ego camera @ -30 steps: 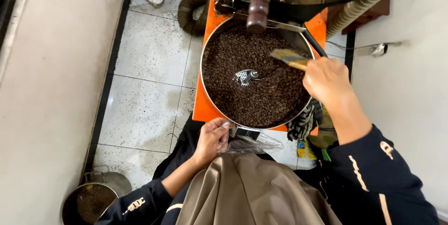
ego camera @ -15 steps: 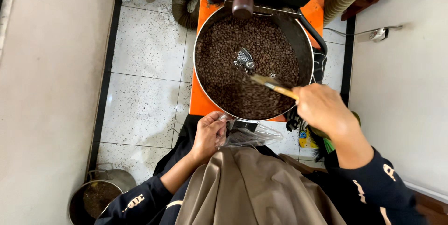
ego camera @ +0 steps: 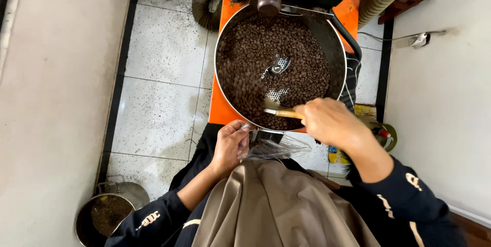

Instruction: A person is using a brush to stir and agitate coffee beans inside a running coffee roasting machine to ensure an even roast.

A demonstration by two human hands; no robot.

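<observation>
**Stirring beans in the cooling tray**

At the centre top of the frame sits a round, shiny metal cooling tray (ego camera: 221,47) on an orange machine body (ego camera: 219,109), filled with dark brown roasted coffee beans (ego camera: 250,57). The beans cover most of the tray, yet a patch of perforated metal floor (ego camera: 277,95) shows bare near the middle, beside the small metal hub (ego camera: 279,66) — so the layer is uneven there.

The right hand (ego camera: 332,121) reaches in over the tray's lower rim, fingers closed around the pale wooden handle of a small scoop or brush (ego camera: 284,113); its tip rests among the beans at the bare patch. Which tool it is, I cannot tell.

The left hand (ego camera: 231,144) is just below the tray's rim, fingers curled shut on a crumpled clear plastic bag (ego camera: 279,148). The bag looks empty — no beans show inside, so as far as I can judge any filling is not yet begun.

In the lower left corner a grey metal bucket (ego camera: 102,208) stands on the speckled tile floor (ego camera: 158,73), holding some dark, fine material. A ribbed hose (ego camera: 204,1) curls at the top.
</observation>
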